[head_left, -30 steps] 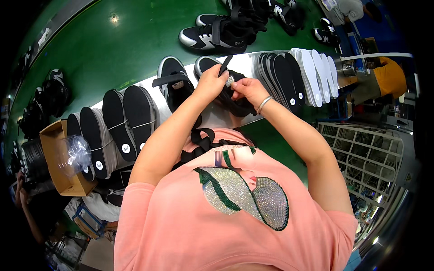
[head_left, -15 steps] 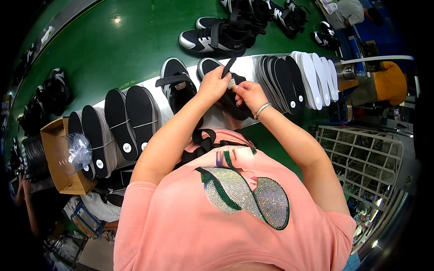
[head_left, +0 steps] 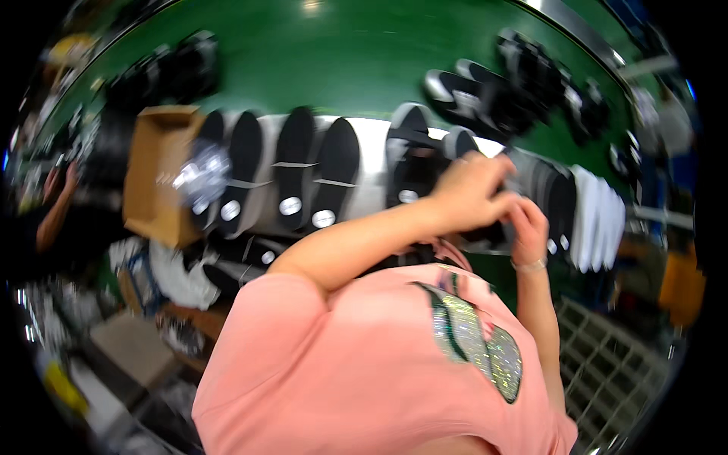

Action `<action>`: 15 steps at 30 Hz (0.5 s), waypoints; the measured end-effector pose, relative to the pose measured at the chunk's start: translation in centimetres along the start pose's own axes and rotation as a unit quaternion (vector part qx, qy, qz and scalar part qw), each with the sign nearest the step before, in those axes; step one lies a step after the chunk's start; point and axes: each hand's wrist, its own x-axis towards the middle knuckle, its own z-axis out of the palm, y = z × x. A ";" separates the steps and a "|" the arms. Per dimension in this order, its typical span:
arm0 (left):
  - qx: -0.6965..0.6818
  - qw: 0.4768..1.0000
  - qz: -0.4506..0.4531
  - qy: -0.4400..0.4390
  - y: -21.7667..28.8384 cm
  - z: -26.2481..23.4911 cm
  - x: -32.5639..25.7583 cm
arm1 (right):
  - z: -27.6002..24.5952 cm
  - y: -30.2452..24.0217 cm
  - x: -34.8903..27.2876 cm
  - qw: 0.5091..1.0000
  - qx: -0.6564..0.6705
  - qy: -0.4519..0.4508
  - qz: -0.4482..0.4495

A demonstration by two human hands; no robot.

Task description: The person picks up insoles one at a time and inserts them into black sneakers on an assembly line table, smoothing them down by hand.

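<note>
My left hand (head_left: 474, 193) is over the second shoe (head_left: 459, 142), hiding most of it; only its grey toe and dark edges show. Its fingers are bent and blurred, with the thumb reaching the fingertips of my right hand (head_left: 528, 227). The right fingers are pinched together there, and what they hold cannot be made out. Just left of that shoe, a black and grey shoe (head_left: 410, 178) rests toe-away on the pale tabletop (head_left: 371, 163), a dark strap across it. A stack of black insoles (head_left: 559, 201) stands right beside my right hand.
White insoles (head_left: 595, 220) stand at the far right. Banded black insole bundles (head_left: 296, 167) line the left, near a cardboard box (head_left: 155, 178) with clear plastic. Black shoes (head_left: 485, 95) sit on the green surface (head_left: 334, 68) beyond. Another person's arm (head_left: 57, 208) shows at far left.
The view has swung left, so the table's things appear further right, and blurred. My hands have come together; the strap and small label they held before are no longer distinguishable.
</note>
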 end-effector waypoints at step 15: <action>0.729 0.515 -0.184 0.411 -3.1 -25.3 -17.8 | -1.0 6.6 1.4 0.971 -0.214 -0.082 0.073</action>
